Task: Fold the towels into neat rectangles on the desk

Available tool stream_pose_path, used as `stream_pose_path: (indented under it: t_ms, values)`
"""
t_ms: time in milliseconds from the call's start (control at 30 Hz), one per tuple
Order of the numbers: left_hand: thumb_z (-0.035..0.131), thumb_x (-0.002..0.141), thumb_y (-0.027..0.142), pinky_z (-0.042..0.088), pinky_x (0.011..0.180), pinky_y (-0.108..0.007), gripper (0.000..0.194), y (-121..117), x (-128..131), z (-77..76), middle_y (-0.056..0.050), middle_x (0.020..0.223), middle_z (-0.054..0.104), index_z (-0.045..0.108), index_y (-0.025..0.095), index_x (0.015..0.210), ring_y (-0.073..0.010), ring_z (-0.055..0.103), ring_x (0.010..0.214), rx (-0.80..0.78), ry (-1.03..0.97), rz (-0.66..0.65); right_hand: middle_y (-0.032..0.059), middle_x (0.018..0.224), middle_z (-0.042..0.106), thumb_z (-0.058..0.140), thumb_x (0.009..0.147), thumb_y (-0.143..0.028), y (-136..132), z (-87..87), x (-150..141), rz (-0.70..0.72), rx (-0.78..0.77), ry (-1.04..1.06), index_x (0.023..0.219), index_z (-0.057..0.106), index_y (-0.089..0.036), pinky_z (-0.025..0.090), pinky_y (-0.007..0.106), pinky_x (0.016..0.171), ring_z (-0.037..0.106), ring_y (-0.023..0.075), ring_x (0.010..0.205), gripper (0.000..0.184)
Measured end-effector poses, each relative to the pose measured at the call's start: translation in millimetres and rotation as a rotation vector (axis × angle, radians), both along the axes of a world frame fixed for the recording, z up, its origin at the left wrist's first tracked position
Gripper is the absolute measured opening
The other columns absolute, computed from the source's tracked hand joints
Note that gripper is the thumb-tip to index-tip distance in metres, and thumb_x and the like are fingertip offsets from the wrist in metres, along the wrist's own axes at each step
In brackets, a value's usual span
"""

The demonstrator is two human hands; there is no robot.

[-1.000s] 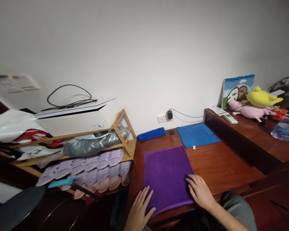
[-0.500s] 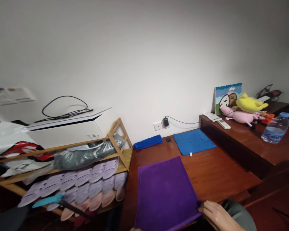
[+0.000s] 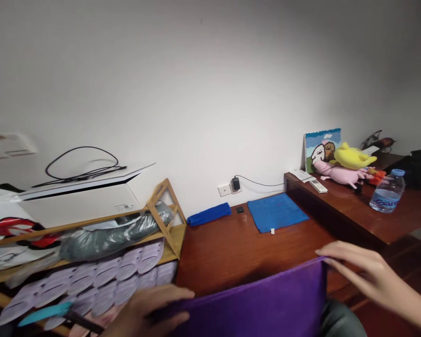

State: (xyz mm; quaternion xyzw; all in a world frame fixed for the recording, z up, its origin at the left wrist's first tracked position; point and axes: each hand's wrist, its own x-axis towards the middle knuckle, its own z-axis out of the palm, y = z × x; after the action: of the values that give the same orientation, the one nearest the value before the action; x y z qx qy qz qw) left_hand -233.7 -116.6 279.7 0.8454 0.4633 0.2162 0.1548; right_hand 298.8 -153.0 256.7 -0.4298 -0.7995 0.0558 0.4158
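A purple cloth point(image 3: 256, 304) hangs between my two hands above the front of the wooden desk, its top edge pulled fairly straight. My left hand point(image 3: 150, 309) is closed around its left corner. With thumb and fingers, my right hand point(image 3: 361, 269) pinches the upper right corner. Beyond the cloth, a blue cloth point(image 3: 277, 213) lies flat on the desk, a small white tag at its front edge. A folded blue cloth point(image 3: 209, 214) lies against the wall to its left. The lower part of the purple cloth falls outside the view.
A wooden rack point(image 3: 178, 236) with rows of lilac slippers point(image 3: 119, 271) and a white box point(image 3: 80, 206) stands left. On the raised ledge at right are a water bottle point(image 3: 388, 192), plush toys point(image 3: 354, 157) and a remote point(image 3: 317, 186). A black plug point(image 3: 235, 182) sits in the wall.
The purple cloth, spread flat on the desk before, is now lifted by its corners. Both hands have come up into view, and the camera view has shifted slightly.
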Motion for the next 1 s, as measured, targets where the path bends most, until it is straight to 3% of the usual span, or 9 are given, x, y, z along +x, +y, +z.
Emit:
stream_pose_path:
  t_ms: [100,267,400,500,633,700,767,900,1000]
  values:
    - [0.077,0.085,0.050,0.063,0.090,-0.035,0.028,41,44,27.1,-0.002,0.102,0.084,0.084,0.030,0.103,-0.0240,0.078,0.093,-0.115,-0.064,-0.049,0.0062,0.104,0.081,0.062,0.100,-0.047,28,13.3,19,-0.056,-0.122,0.052,0.109,0.080,-0.031,0.065,0.029,0.078,0.077,0.0213,0.085,0.026]
    - [0.080,0.080,0.048,0.061,0.090,-0.035,0.036,136,119,30.1,-0.006,0.105,0.083,0.082,0.018,0.100,-0.0246,0.077,0.096,-0.219,-0.248,-0.102,0.0073,0.099,0.082,0.059,0.095,-0.061,118,25.2,53,-0.163,-0.248,0.111,0.105,0.079,-0.024,0.063,0.032,0.076,0.077,0.0232,0.081,0.044]
    - [0.078,0.084,0.044,0.059,0.092,-0.036,0.035,208,168,44.2,-0.007,0.105,0.083,0.080,0.014,0.102,-0.0237,0.076,0.097,-0.018,-0.314,-0.101,0.0073,0.095,0.082,0.060,0.092,-0.049,198,49.2,80,-0.330,-0.132,0.130,0.102,0.077,-0.020,0.061,0.034,0.082,0.077,0.0236,0.084,0.035]
    - [0.066,0.094,0.039,0.056,0.087,-0.032,0.033,245,197,63.1,-0.005,0.100,0.082,0.079,0.010,0.103,-0.0193,0.073,0.091,0.199,-0.250,-0.130,0.0087,0.100,0.082,0.059,0.091,-0.038,246,64.8,97,-0.431,-0.044,0.174,0.104,0.077,-0.018,0.059,0.035,0.085,0.076,0.0236,0.091,0.030]
    - [0.056,0.099,0.028,0.051,0.093,-0.032,0.029,276,228,64.2,-0.002,0.108,0.080,0.077,0.010,0.107,-0.0180,0.071,0.100,0.327,-0.237,-0.130,0.0101,0.105,0.081,0.058,0.091,-0.036,287,54.0,117,-0.506,0.026,0.232,0.107,0.077,-0.018,0.059,0.038,0.089,0.075,0.0240,0.095,0.031]
    - [0.060,0.096,0.020,0.050,0.095,-0.033,0.020,288,240,41.6,-0.003,0.107,0.080,0.077,0.014,0.104,-0.0192,0.070,0.101,0.379,-0.233,-0.106,0.0105,0.107,0.081,0.057,0.091,-0.037,300,28.6,126,-0.546,0.034,0.244,0.107,0.077,-0.018,0.058,0.039,0.092,0.075,0.0249,0.097,0.031]
    - [0.064,0.091,0.012,0.050,0.096,-0.035,0.018,296,251,0.4,-0.004,0.106,0.079,0.077,0.017,0.103,-0.0211,0.070,0.100,0.429,-0.168,-0.088,0.0107,0.108,0.081,0.055,0.091,-0.037,307,-10.7,131,-0.591,0.000,0.229,0.107,0.076,-0.019,0.057,0.041,0.094,0.075,0.0258,0.099,0.032]
    - [0.059,0.093,0.009,0.050,0.096,-0.040,0.025,292,272,-117.5,-0.006,0.107,0.077,0.073,0.022,0.109,-0.0239,0.068,0.102,0.358,0.112,-0.068,0.0121,0.113,0.079,0.045,0.090,-0.024,304,-119.1,129,-0.681,-0.149,0.093,0.109,0.075,-0.018,0.055,0.041,0.100,0.074,0.0261,0.109,0.036]
    - [0.062,0.088,0.006,0.054,0.088,-0.040,0.020,272,284,-198.7,-0.005,0.093,0.076,0.073,0.022,0.096,-0.0249,0.070,0.094,0.277,0.183,-0.063,0.0151,0.108,0.080,0.043,0.085,-0.018,289,-203.6,121,-0.721,-0.303,0.018,0.102,0.077,-0.016,0.060,0.040,0.088,0.077,0.0295,0.101,0.038]
